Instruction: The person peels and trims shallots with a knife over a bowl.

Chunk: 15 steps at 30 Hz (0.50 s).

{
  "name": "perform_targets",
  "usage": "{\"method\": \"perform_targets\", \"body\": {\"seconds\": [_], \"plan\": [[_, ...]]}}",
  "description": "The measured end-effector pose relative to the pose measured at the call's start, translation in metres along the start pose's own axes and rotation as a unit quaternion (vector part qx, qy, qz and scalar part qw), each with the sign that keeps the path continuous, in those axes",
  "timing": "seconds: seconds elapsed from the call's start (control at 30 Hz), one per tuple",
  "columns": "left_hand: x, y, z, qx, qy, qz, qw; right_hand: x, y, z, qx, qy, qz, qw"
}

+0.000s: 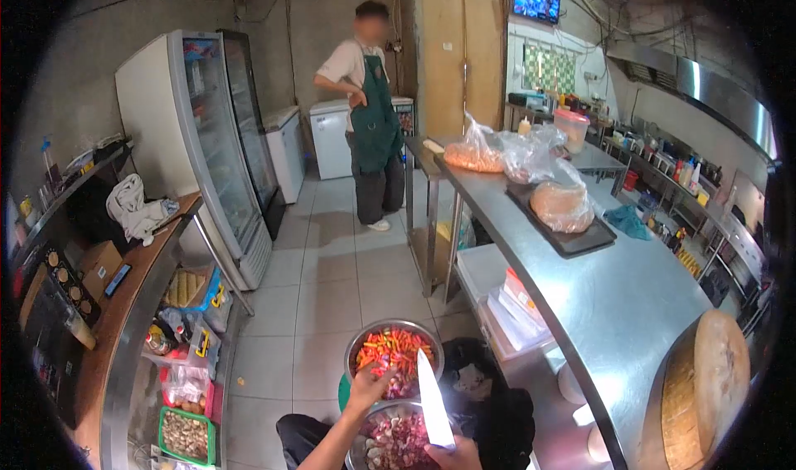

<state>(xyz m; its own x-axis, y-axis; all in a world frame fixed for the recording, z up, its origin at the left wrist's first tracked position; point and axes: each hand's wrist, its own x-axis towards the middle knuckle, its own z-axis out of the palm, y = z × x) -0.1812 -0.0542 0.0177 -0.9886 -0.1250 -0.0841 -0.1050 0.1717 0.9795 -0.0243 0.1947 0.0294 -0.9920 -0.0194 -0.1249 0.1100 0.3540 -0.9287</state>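
My right hand (456, 454) grips a kitchen knife (433, 399) by its handle, with the broad, bright blade pointing up and away from me. My left hand (371, 384) is at the near left part of a metal bowl (440, 343), its fingers bent over the contents. Something small and reddish may be between those fingers, too small to name. Red and orange chillies (398, 346) fill this bowl, with purplish pieces on the near side. Closer to me, a second metal bowl (355, 453) holds purple-red pieces that look like shallots (398, 438), partly hidden by my left forearm and the knife.
A person in a green apron (375, 97) stands ahead near white chest freezers (333, 142). On the right, a steel table (613, 304) bears bagged food (561, 206) on a black tray and a round wooden chopping block (705, 387). A black bag (497, 412) lies beside the bowls. Crates (186, 437) fill the left shelf.
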Motion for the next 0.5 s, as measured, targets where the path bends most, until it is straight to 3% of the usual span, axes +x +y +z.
{"method": "perform_targets", "body": {"seconds": [0.07, 0.13, 0.17, 0.27, 0.3, 0.37, 0.43, 0.5], "plan": [[-0.007, 0.007, 0.001, 0.017, -0.009, -0.031, 0.999, 0.007, 0.000, -0.002, 0.007, 0.001, 0.011, 1.000], [-0.034, 0.007, -0.001, -0.205, -0.070, -0.125, 0.968, 0.007, 0.011, 0.001, 0.007, -0.050, 0.101, 0.994], [-0.048, 0.004, -0.002, -0.201, -0.075, -0.129, 0.968, 0.004, 0.015, 0.003, 0.011, -0.047, 0.107, 0.993], [-0.084, 0.000, -0.006, -0.314, -0.108, -0.179, 0.926, 0.006, 0.022, 0.009, 0.083, 0.009, -0.029, 0.996], [-0.099, 0.002, -0.009, -0.344, -0.121, -0.188, 0.912, 0.009, 0.025, 0.010, 0.085, 0.007, -0.030, 0.996], [-0.120, -0.014, -0.011, -0.373, -0.133, -0.198, 0.897, 0.012, 0.033, 0.013, 0.020, -0.029, -0.137, 0.990], [-0.140, -0.045, -0.010, -0.449, -0.168, -0.042, 0.877, 0.012, 0.033, 0.018, 0.027, -0.034, -0.170, 0.984], [-0.152, -0.071, -0.006, -0.411, -0.150, -0.052, 0.898, 0.011, 0.024, 0.022, 0.034, -0.039, -0.204, 0.978]]}}
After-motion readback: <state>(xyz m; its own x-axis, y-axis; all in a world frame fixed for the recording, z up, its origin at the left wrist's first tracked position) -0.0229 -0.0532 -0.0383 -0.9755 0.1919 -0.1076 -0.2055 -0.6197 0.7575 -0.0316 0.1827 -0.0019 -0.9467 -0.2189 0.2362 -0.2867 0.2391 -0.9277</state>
